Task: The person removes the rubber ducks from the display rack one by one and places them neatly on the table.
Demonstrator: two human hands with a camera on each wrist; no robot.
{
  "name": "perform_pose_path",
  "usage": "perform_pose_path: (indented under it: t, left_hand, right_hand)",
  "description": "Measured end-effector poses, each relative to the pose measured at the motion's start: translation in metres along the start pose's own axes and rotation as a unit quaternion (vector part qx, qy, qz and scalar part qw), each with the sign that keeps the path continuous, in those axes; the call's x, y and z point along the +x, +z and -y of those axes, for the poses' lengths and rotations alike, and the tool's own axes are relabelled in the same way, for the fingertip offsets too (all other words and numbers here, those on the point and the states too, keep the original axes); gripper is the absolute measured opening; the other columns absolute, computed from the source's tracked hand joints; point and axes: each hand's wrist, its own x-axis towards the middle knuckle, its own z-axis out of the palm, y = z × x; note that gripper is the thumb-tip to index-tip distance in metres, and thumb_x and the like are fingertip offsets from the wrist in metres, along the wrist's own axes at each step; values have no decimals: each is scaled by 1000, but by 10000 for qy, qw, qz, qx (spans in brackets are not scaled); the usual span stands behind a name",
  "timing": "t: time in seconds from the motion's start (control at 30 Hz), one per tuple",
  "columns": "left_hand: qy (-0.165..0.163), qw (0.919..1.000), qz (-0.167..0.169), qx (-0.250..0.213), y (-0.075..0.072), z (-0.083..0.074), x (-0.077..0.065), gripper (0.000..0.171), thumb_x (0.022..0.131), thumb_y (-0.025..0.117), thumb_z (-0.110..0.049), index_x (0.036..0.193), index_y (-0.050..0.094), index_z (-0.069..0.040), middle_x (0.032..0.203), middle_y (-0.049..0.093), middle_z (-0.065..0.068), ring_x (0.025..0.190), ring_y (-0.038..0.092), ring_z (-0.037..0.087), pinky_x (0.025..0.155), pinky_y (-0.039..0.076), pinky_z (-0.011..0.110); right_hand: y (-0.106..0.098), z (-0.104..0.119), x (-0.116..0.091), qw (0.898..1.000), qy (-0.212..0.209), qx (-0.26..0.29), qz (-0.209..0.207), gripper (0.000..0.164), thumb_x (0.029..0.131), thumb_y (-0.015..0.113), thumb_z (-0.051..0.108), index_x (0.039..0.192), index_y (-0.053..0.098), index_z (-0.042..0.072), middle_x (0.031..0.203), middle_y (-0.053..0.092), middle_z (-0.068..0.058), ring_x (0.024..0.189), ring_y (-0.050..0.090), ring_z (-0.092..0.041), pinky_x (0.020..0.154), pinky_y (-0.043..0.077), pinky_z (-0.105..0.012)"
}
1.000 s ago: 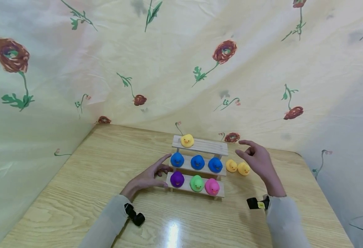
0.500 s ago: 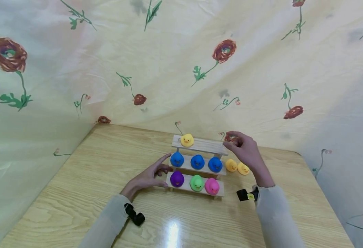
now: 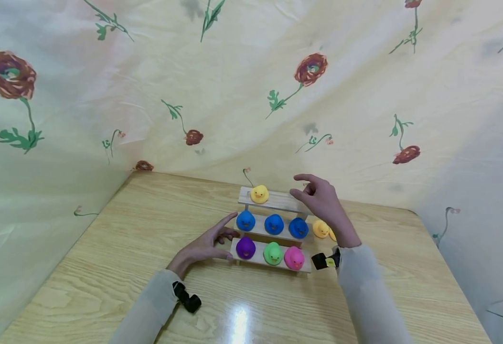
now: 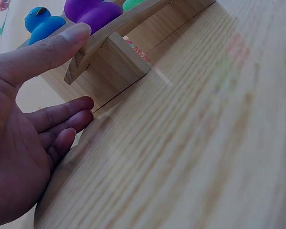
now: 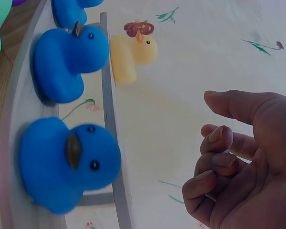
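Note:
A three-tier wooden display stand [image 3: 260, 258] holds rubber ducks. One yellow duck [image 3: 260, 194] sits at the left of the top tier. Three blue ducks [image 3: 274, 224] line the middle tier. Purple [image 3: 245, 248], green [image 3: 273, 253] and pink [image 3: 294, 258] ducks sit on the bottom tier. My left hand [image 4: 33, 114] is at the stand's left end, its thumb against the bottom plank and its other fingers loosely bent near the end support. Over the top tier's right part hovers my right hand [image 3: 320, 198], thumb and index finger apart, nothing between them.
Another yellow duck [image 3: 321, 229] is on the wooden table [image 3: 208, 306] right of the stand. Beside it, a further yellow duck [image 3: 332, 234] is mostly hidden behind my right wrist. A flower-printed cloth [image 3: 234, 95] hangs behind the table.
From the right of the stand, my right hand has moved left over its top tier, covering part of the rightmost yellow duck. My left hand and the ducks keep their places.

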Motion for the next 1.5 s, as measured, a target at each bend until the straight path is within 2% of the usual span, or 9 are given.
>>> perform_pose_path:
  t: [0.1,0.2,0.23,0.3,0.8,1.17,1.5]
  left_hand:
    - [8,10000,-1,-5,0,-1,0,107,82,81,-14,161,12,-37,142,58,16,129,52,31,97,42,31]
    - [5,10000,11,-34,0,-1,-1,107,83,81,-13,161,12,-37,143,58,16,130,52,31,96,42,30]
    - [-3,10000,12,-42,0,-1,-1,107,83,81,-13,161,12,-37,143,58,16,130,51,31,96,42,30]
    - [-17,10000,19,-52,0,0,-1,107,83,81,-13,161,12,-37,143,57,16,129,51,31,96,42,29]
    - [-26,10000,13,-66,0,2,-2,107,83,81,-14,161,11,-37,143,58,16,131,52,31,97,42,30]
    - [-48,10000,22,-64,1,0,0,107,83,81,-14,161,12,-37,142,57,17,125,52,29,97,41,33]
    - [-30,9999,55,-126,1,-1,-1,106,84,80,-13,161,11,-38,144,57,16,131,51,31,98,41,33]
  right_hand:
    - [6,4,3,10000,-67,22,39,41,95,69,21,132,61,5,65,53,-1,59,47,-15,66,41,-35]
    - [12,7,6,9999,-98,85,74,42,95,69,20,132,62,4,65,52,-1,59,47,-16,64,41,-32]
    - [14,9,7,9998,-85,124,103,42,95,69,20,133,61,4,65,51,-1,58,46,-16,57,39,-29]
    - [19,11,8,9997,-106,170,123,42,94,69,20,132,62,4,65,51,-1,58,45,-16,55,38,-27]
    - [49,27,14,9991,-221,68,353,44,94,70,23,133,61,5,65,58,-4,55,48,-16,52,37,-26]
    - [64,31,17,9986,-2,112,511,49,92,72,28,133,60,4,60,52,-1,50,45,-15,48,32,-24]
    - [72,30,17,9984,284,1,487,55,91,73,35,135,60,5,71,62,-8,59,52,-18,55,41,-25]
